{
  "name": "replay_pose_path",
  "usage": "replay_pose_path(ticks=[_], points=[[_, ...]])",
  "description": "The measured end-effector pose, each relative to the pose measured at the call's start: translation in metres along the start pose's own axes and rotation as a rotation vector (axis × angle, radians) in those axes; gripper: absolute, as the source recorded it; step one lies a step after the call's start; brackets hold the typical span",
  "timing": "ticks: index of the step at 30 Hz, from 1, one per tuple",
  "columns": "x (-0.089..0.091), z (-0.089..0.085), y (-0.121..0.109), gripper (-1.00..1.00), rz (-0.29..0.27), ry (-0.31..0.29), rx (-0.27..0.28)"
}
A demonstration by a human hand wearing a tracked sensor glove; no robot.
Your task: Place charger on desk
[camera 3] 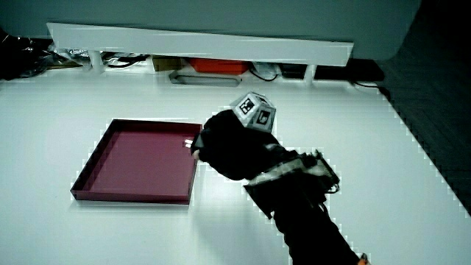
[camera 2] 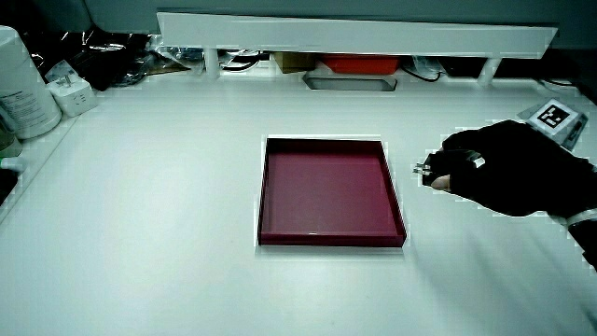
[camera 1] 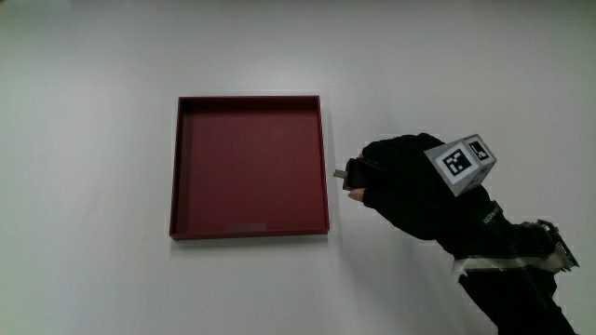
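Note:
The gloved hand (camera 1: 372, 181) rests low on the white table just beside the red tray (camera 1: 186, 167). Its fingers are curled around a small charger (camera 1: 346, 173), of which only a dark body and short metal prongs pointing toward the tray show. In both side views the hand (camera 2: 448, 173) (camera 3: 210, 147) sits at the tray's edge, and the charger's prongs (camera 2: 422, 169) (camera 3: 189, 143) stick out from the fingertips. The red tray (camera 2: 280, 154) (camera 3: 96, 165) is shallow, square and holds nothing.
A low white partition (camera 2: 354, 33) runs along the table's edge farthest from the person, with cables and a red box (camera 2: 354, 65) under it. A white bottle (camera 2: 23, 84) and a white plug adapter (camera 2: 70, 93) stand at the table's corner.

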Motion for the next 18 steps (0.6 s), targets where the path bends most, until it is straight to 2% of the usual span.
replay_pose_path(ticks=[6,8,14,18], points=[[0.019,-0.007,-0.01,0.0,-0.097,-0.054,0.015],[0.026,-0.015,-0.011,0.0,-0.118,-0.053,0.004],[0.043,-0.036,-0.015,0.0,-0.153,-0.056,-0.021],[0.047,-0.044,-0.02,0.0,-0.17,-0.065,-0.024]])
